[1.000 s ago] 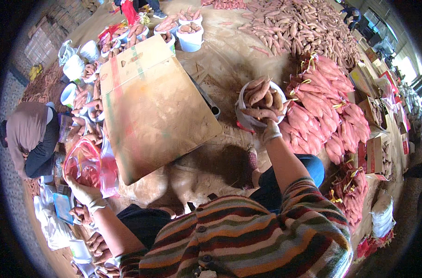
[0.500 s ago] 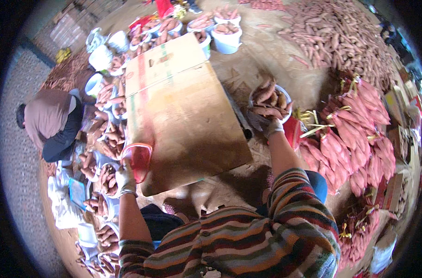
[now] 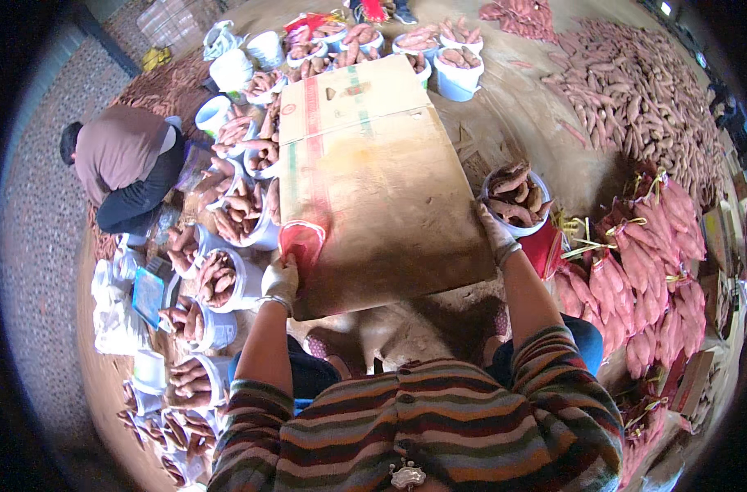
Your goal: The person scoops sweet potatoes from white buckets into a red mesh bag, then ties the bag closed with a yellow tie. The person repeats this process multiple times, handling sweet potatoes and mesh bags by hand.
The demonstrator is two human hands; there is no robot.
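Note:
A worn cardboard sheet [image 3: 390, 193] lies flat in front of me, with a red mesh bag [image 3: 302, 244] on its near left corner. My left hand [image 3: 281, 280], in a white glove, is closed on the bag's near edge, and the bag's mouth forms a ring. My right hand [image 3: 498, 235], also gloved, is at the cardboard's right edge, its fingers stretched out beside a white bucket [image 3: 525, 232]. Sweet potatoes [image 3: 517, 193] heap above that bucket's rim. Whether the right fingertips touch the board or the bucket, I cannot tell.
Several buckets [image 3: 246, 279] of sweet potatoes line the left and far sides. Filled red mesh bags [image 3: 636, 271] lie at the right, below a large sweet potato pile [image 3: 636, 98]. A person [image 3: 127, 160] bends low at the left. A red bag [image 3: 544, 250] lies by the right bucket.
My view has shifted, so the scene sits further right. My right hand has moved from the bucket's near rim to its left side, by the cardboard edge. My left hand still grips the mesh bag.

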